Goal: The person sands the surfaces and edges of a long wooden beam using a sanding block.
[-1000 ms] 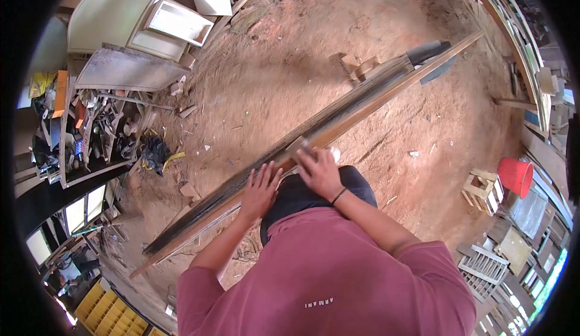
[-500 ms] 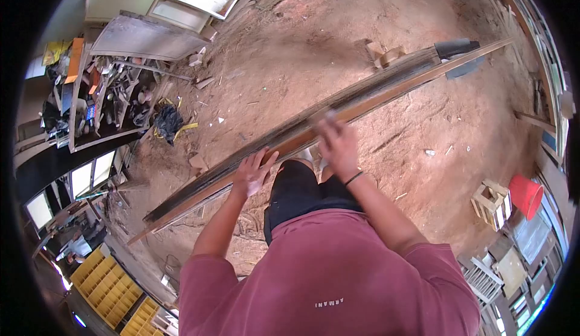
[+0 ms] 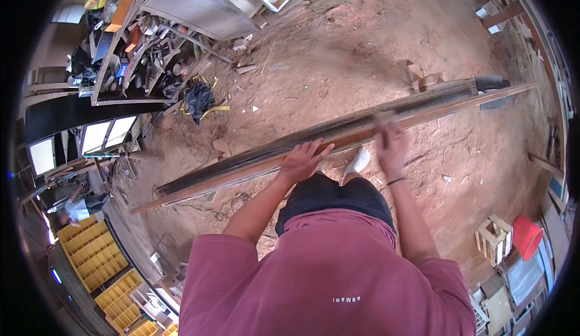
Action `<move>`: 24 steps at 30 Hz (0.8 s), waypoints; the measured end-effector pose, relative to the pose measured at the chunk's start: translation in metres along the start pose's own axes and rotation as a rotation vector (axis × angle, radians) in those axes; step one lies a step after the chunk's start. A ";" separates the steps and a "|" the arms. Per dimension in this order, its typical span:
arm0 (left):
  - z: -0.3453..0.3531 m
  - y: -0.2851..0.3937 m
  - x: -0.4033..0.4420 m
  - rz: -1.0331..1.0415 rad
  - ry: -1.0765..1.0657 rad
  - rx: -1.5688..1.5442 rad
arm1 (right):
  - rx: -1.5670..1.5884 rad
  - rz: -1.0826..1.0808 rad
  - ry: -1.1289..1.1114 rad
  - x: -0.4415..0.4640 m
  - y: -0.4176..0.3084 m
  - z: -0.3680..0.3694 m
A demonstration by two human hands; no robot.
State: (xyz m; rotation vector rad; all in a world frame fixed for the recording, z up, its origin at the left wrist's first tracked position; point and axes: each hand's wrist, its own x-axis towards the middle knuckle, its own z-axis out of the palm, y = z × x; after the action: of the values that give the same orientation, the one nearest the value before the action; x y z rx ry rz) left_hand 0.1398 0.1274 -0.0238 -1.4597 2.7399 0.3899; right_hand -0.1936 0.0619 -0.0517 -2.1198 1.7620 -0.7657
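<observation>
A long, narrow wooden plank (image 3: 254, 169) runs at a slant in front of my legs, lying along a dark, weathered beam (image 3: 241, 153). My left hand (image 3: 300, 162) rests on the plank with its fingers stretched out across the top. Farther right, my right hand (image 3: 393, 146) is at the plank's near edge, smeared by motion. At its fingertips shows a small brownish block (image 3: 384, 119), too blurred to name, with the fingers closed about it.
Cluttered shelves (image 3: 139, 64) stand at the upper left. A black plastic bag (image 3: 199, 99) lies on the dirt floor. A wooden crate (image 3: 494, 239) and a red bucket (image 3: 527, 237) are at the right. Another person (image 3: 78, 208) is far left, near yellow compartment racks (image 3: 90, 251).
My right hand has moved right along the plank with the brownish block. My left hand has also shifted right along it. The whole view has turned and shifted.
</observation>
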 end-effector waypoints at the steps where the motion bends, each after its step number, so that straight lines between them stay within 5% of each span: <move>1: 0.004 -0.001 0.001 0.023 0.061 0.042 | 0.086 -0.015 -0.051 -0.015 -0.039 0.014; 4: 0.004 -0.004 -0.001 0.053 0.137 0.087 | -0.029 -0.081 -0.202 -0.026 -0.098 0.006; 6: 0.007 -0.003 -0.001 0.058 0.157 0.082 | 0.079 -0.112 -0.101 -0.008 -0.047 0.002; 10: 0.010 -0.004 -0.004 0.046 0.171 0.041 | -0.365 0.180 0.117 0.044 0.041 -0.042; 13: 0.017 -0.005 -0.002 0.033 0.221 -0.029 | -0.167 0.037 0.155 0.034 0.025 -0.013; 14: 0.021 -0.005 -0.003 0.016 0.229 -0.062 | -0.047 0.147 -0.009 0.016 0.005 0.010; 18: 0.021 -0.007 -0.003 0.039 0.211 -0.081 | 0.002 -0.033 0.006 -0.035 -0.118 0.048; 21: 0.029 -0.007 0.000 0.083 0.264 -0.021 | -0.064 -0.103 -0.025 -0.018 -0.106 0.028; 24: 0.023 -0.009 -0.004 0.079 0.266 0.000 | -0.114 0.102 0.099 0.008 -0.056 0.007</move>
State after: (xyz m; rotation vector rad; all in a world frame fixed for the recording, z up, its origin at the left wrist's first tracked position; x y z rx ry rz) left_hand 0.1466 0.1312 -0.0474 -1.5071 3.0089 0.2104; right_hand -0.1432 0.0650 -0.0258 -2.0765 1.9926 -0.7717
